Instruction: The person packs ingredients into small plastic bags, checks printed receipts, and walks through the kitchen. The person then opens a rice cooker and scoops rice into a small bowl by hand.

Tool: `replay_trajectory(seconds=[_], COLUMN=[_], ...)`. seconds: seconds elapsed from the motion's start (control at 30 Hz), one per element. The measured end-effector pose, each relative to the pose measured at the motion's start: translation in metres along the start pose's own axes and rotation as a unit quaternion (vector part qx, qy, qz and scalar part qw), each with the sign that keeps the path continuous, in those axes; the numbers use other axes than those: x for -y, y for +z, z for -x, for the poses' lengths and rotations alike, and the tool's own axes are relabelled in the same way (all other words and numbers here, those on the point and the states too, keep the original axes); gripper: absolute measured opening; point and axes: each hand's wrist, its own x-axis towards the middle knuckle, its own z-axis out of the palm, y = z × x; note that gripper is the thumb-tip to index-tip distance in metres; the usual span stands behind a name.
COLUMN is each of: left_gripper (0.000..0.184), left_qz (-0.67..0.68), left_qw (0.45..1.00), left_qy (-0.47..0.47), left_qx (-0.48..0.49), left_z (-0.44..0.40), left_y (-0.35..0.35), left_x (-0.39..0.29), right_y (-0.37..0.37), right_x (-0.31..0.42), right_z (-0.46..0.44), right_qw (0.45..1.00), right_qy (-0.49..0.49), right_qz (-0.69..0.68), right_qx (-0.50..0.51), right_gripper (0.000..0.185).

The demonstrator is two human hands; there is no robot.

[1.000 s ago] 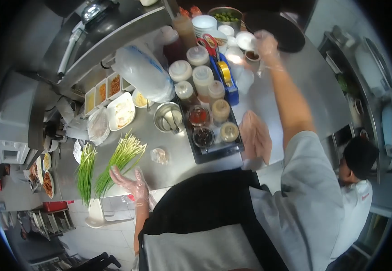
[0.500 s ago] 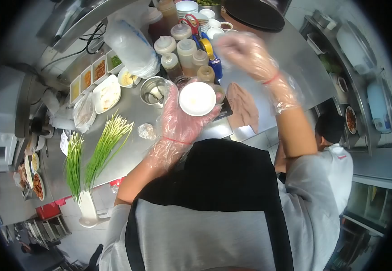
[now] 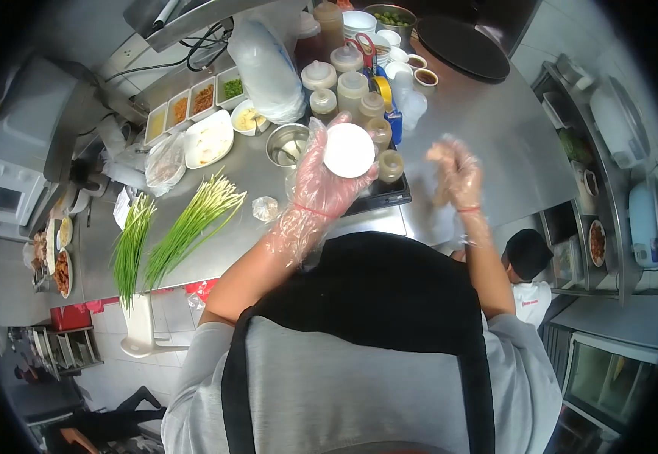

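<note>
My left hand (image 3: 325,178), in a clear plastic glove with a red band at the wrist, holds a small round white dish (image 3: 349,150). The dish is overexposed, so I cannot tell what is in it. My right hand (image 3: 456,178), gloved and banded the same way, hovers over the counter to the right with its fingers curled in. Something beige shows at the fingertips, too blurred to name. Beyond the dish stand several squeeze bottles (image 3: 352,89). A steel pot (image 3: 286,145) is just left of my left hand.
Green chives (image 3: 193,231) lie on the steel counter (image 3: 488,136). Left of the pot are a white plate (image 3: 209,140) and trays of toppings (image 3: 203,97). A dark round tray (image 3: 463,49) lies at the back right. A co-worker in a black cap (image 3: 529,253) is beyond the counter's right edge.
My right hand has come down from above the bottles towards the counter. The brownish cloth-like piece there no longer shows on the counter. My left hand still holds the dish. The view has shifted.
</note>
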Motion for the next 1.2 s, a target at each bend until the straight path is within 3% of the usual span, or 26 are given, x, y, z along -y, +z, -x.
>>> replay_trajectory(seconds=[0.03, 0.07, 0.1, 0.2, 0.23, 0.3, 0.47, 0.6, 0.7, 0.8, 0.83, 0.93, 1.03, 1.17, 1.2], left_gripper=[0.049, 0.049, 0.049, 0.049, 0.048, 0.049, 0.051, 0.05, 0.049, 0.048, 0.048, 0.045, 0.045, 0.046, 0.046], left_qz=[-0.008, -0.016, -0.025, -0.012, -0.013, -0.037, -0.046, -0.024, -0.022, -0.03, -0.033, -0.029, -0.042, -0.087, -0.097], left_qw=[1.0, 1.0, 1.0, 1.0, 0.999, 0.998, 0.998, 0.999, 0.999, 0.999, 0.999, 0.999, 0.999, 0.994, 0.993], left_qy=[0.005, 0.008, 0.01, 0.018, 0.018, 0.049, 0.039, 0.02, -0.002, -0.018, -0.024, -0.042, -0.017, 0.049, 0.061], left_qx=[-0.006, -0.011, -0.016, -0.01, 0.035, 0.014, -0.026, 0.023, 0.043, 0.035, 0.027, 0.012, -0.003, -0.035, -0.033], left_z=[-0.001, -0.003, -0.006, -0.012, -0.017, -0.029, -0.04, -0.05, -0.055, -0.057, -0.056, -0.055, -0.061, -0.06, -0.057], left_y=[0.001, 0.002, 0.005, 0.021, 0.02, 0.025, 0.047, 0.047, 0.05, 0.056, 0.06, 0.068, 0.051, 0.041, 0.04], left_x=[0.001, 0.003, 0.006, 0.019, 0.022, 0.025, 0.028, 0.031, 0.034, 0.041, 0.041, 0.044, 0.047, 0.033, 0.029], right_y=[0.014, 0.019, 0.024, 0.066, 0.077, 0.09, 0.072, 0.048, 0.03, 0.011, 0.004, -0.016, -0.03, -0.046, -0.041], right_x=[0.045, 0.082, 0.11, 0.141, 0.14, 0.132, 0.145, 0.155, 0.173, 0.177, 0.178, 0.177, 0.153, 0.119, 0.108], right_z=[-0.009, -0.018, -0.025, -0.029, -0.03, -0.034, -0.041, -0.056, -0.069, -0.085, -0.087, -0.091, -0.098, -0.092, -0.091], right_qw=[0.997, 0.984, 0.935, 0.878, 0.87, 0.852, 0.857, 0.841, 0.812, 0.803, 0.818, 0.849, 0.868, 0.934, 0.94], right_qy=[-0.039, -0.153, -0.263, -0.342, -0.352, -0.372, -0.332, -0.331, -0.228, -0.222, -0.259, -0.096, -0.212, 0.047, -0.036], right_qz=[-0.061, 0.09, 0.239, 0.332, 0.337, 0.345, 0.317, 0.29, 0.346, 0.286, 0.23, 0.199, 0.111, -0.076, 0.081], right_qx=[-0.022, 0.001, 0.023, 0.051, 0.078, 0.133, 0.235, 0.316, 0.412, 0.473, 0.46, 0.479, 0.434, 0.345, 0.328], right_gripper=[0.022, 0.023, 0.023, 0.022, 0.021, 0.019, 0.02, 0.02, 0.02, 0.019, 0.02, 0.02, 0.018, 0.023, 0.022])
